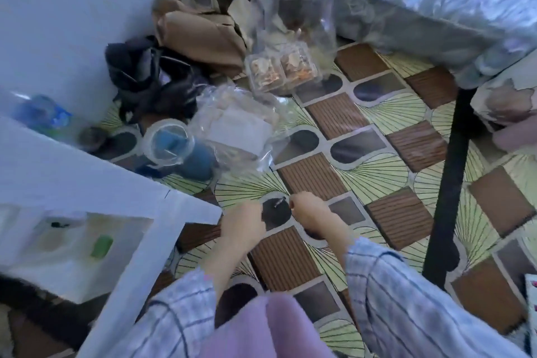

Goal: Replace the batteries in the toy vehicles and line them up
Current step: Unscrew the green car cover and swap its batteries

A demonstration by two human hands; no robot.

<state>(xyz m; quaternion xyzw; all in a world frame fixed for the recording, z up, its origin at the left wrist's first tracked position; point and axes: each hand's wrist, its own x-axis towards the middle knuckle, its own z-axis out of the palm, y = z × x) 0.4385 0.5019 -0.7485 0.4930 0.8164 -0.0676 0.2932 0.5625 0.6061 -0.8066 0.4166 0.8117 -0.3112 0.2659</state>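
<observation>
Two hands reached down over the floor mat (383, 171). The left hand (242, 222) and the right hand (312, 213) were near each other, with a dark round patch of the mat between them. One small thin dark thing (279, 202) lay on that patch, just beside the right hand's fingertips. It was too blurry to tell what it was. Both hands were turned knuckles up with the fingers tucked under, so I could not tell if they pinched anything. Both sleeves were striped.

No toy vehicle could be made out; the picture was blurry.

At the far edge of the mat, by the wall (72, 9), sat one brown paper bag (200, 29), one black bag (145, 75), one clear box of snacks (280, 70) and some clear plastic bags (241, 122). One clear cup with a blue thing inside (170, 142) lay near them, and one blue bottle (43, 116) sat at the left edge.

A white shelf (87, 183) stood at the left. One green thing (101, 245) sat inside it. One black table leg (449, 183) stood on the right side of the mat. The mat had brown squares and pale green fans.
</observation>
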